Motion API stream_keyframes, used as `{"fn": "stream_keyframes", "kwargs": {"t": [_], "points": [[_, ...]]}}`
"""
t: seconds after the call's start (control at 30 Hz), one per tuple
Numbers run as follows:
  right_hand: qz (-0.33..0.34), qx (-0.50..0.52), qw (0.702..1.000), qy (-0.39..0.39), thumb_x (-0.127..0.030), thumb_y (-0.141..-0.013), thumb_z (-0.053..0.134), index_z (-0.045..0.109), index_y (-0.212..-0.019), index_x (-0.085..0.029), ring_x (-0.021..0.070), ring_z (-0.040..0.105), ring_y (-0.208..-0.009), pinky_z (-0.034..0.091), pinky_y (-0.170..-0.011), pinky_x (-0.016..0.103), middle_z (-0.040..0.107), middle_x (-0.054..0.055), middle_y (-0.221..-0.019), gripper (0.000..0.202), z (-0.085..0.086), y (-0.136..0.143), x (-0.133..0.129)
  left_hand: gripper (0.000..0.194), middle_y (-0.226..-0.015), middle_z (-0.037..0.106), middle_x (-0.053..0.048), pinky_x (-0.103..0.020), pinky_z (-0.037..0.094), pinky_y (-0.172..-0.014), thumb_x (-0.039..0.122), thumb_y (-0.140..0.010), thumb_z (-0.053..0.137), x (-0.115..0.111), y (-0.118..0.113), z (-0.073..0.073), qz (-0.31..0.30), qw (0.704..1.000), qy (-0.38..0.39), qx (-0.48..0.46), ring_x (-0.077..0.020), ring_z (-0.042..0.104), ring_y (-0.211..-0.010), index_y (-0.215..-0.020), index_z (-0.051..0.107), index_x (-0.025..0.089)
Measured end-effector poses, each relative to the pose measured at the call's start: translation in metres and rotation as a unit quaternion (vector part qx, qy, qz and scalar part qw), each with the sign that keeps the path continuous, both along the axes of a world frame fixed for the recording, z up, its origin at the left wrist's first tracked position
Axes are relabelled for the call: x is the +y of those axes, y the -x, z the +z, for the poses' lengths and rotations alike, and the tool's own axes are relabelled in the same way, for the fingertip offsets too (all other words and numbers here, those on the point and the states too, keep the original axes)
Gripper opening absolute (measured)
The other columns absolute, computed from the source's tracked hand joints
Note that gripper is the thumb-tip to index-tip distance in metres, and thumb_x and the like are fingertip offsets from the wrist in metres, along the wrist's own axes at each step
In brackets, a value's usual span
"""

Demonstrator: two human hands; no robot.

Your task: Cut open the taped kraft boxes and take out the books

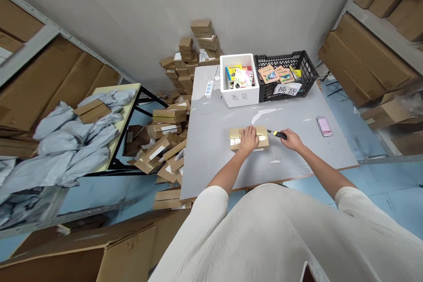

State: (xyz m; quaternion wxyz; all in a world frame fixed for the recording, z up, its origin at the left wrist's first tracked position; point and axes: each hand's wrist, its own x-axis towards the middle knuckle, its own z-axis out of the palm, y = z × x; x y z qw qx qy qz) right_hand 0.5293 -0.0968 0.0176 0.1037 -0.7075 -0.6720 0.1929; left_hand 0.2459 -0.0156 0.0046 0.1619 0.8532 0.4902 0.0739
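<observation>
A small brown cardboard box (263, 138) with shiny tape across its top lies on the grey table (211, 128). My left hand (249, 139) rests flat on top of the box, with nothing gripped in it. Just right of the box, my right hand (292, 140) is closed around the handle of a black and yellow utility knife (280, 135). The knife's blade points left, at the box's right end; whether it touches the box is too small to tell.
At the table's back stand a white foam bin (240, 98) and a black crate (309, 77), both holding books. A power strip (209, 89) lies left of them, and a pixelated pink item (324, 127) lies right. Cardboard boxes (169, 116) pile up beyond the left edge.
</observation>
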Motion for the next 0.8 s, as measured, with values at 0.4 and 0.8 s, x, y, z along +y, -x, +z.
{"fn": "stream_keyframes", "kwargs": {"t": [0.4, 0.8], "points": [[-0.222, 0.044, 0.971, 0.080, -0.034, -0.093, 0.067, 0.071, -0.132, -0.016, 0.0320, 0.070, -0.117, 0.054, -0.093, 0.037, 0.069, 0.019, -0.136, 0.044, -0.068, -0.023, -0.007, 0.051, -0.169, 0.050, -0.017, -0.058, 0.023, -0.135, 0.038, -0.106, 0.051, -0.029, 0.023, 0.000, 0.004, 0.998, 0.014, -0.056, -0.0337, 0.038, -0.163, -0.154, 0.056, 0.024], [-0.263, 0.014, 0.949, 0.172, -0.038, -0.098, 0.068, 0.063, -0.138, -0.015, 0.0344, 0.066, -0.124, 0.053, -0.098, 0.041, 0.064, 0.022, -0.139, 0.047, -0.127, -0.037, -0.022, 0.060, -0.179, 0.038, -0.012, -0.057, 0.016, -0.139, 0.044, -0.109, 0.048, -0.040, 0.029, -0.016, 0.032, 0.998, 0.042, -0.027, -0.0327, 0.029, -0.169, -0.166, 0.046, 0.026]]}}
